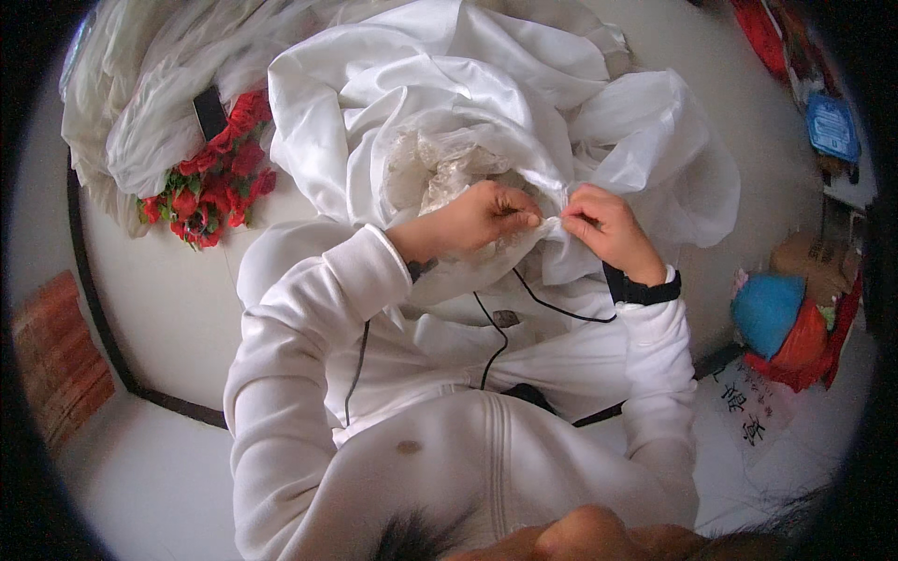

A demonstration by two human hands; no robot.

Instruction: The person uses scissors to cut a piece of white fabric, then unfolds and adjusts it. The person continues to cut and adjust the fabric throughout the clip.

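A large heap of white satin fabric point(435, 77) lies across my lap and the floor before me, with cream lace point(449, 172) bunched in its middle. My left hand point(491, 214) pinches the edge of a sheer, lacy part of this cloth between thumb and fingertips. Close beside it, my right hand point(607, 221) grips the same edge where it meets the satin. The fingertips are a short gap apart. Whether a needle or other small tool is between them cannot be seen. Black straps circle both wrists, and thin black cords point(501, 336) hang below the hands.
At the upper left, red artificial flowers point(210, 196) with green leaves lie beside white tulle point(151, 133), and a dark smartphone point(210, 113) rests there. Blue point(768, 312) and red bundles are at the right, near a blue package point(833, 126). A reddish striped mat point(59, 357) is far left.
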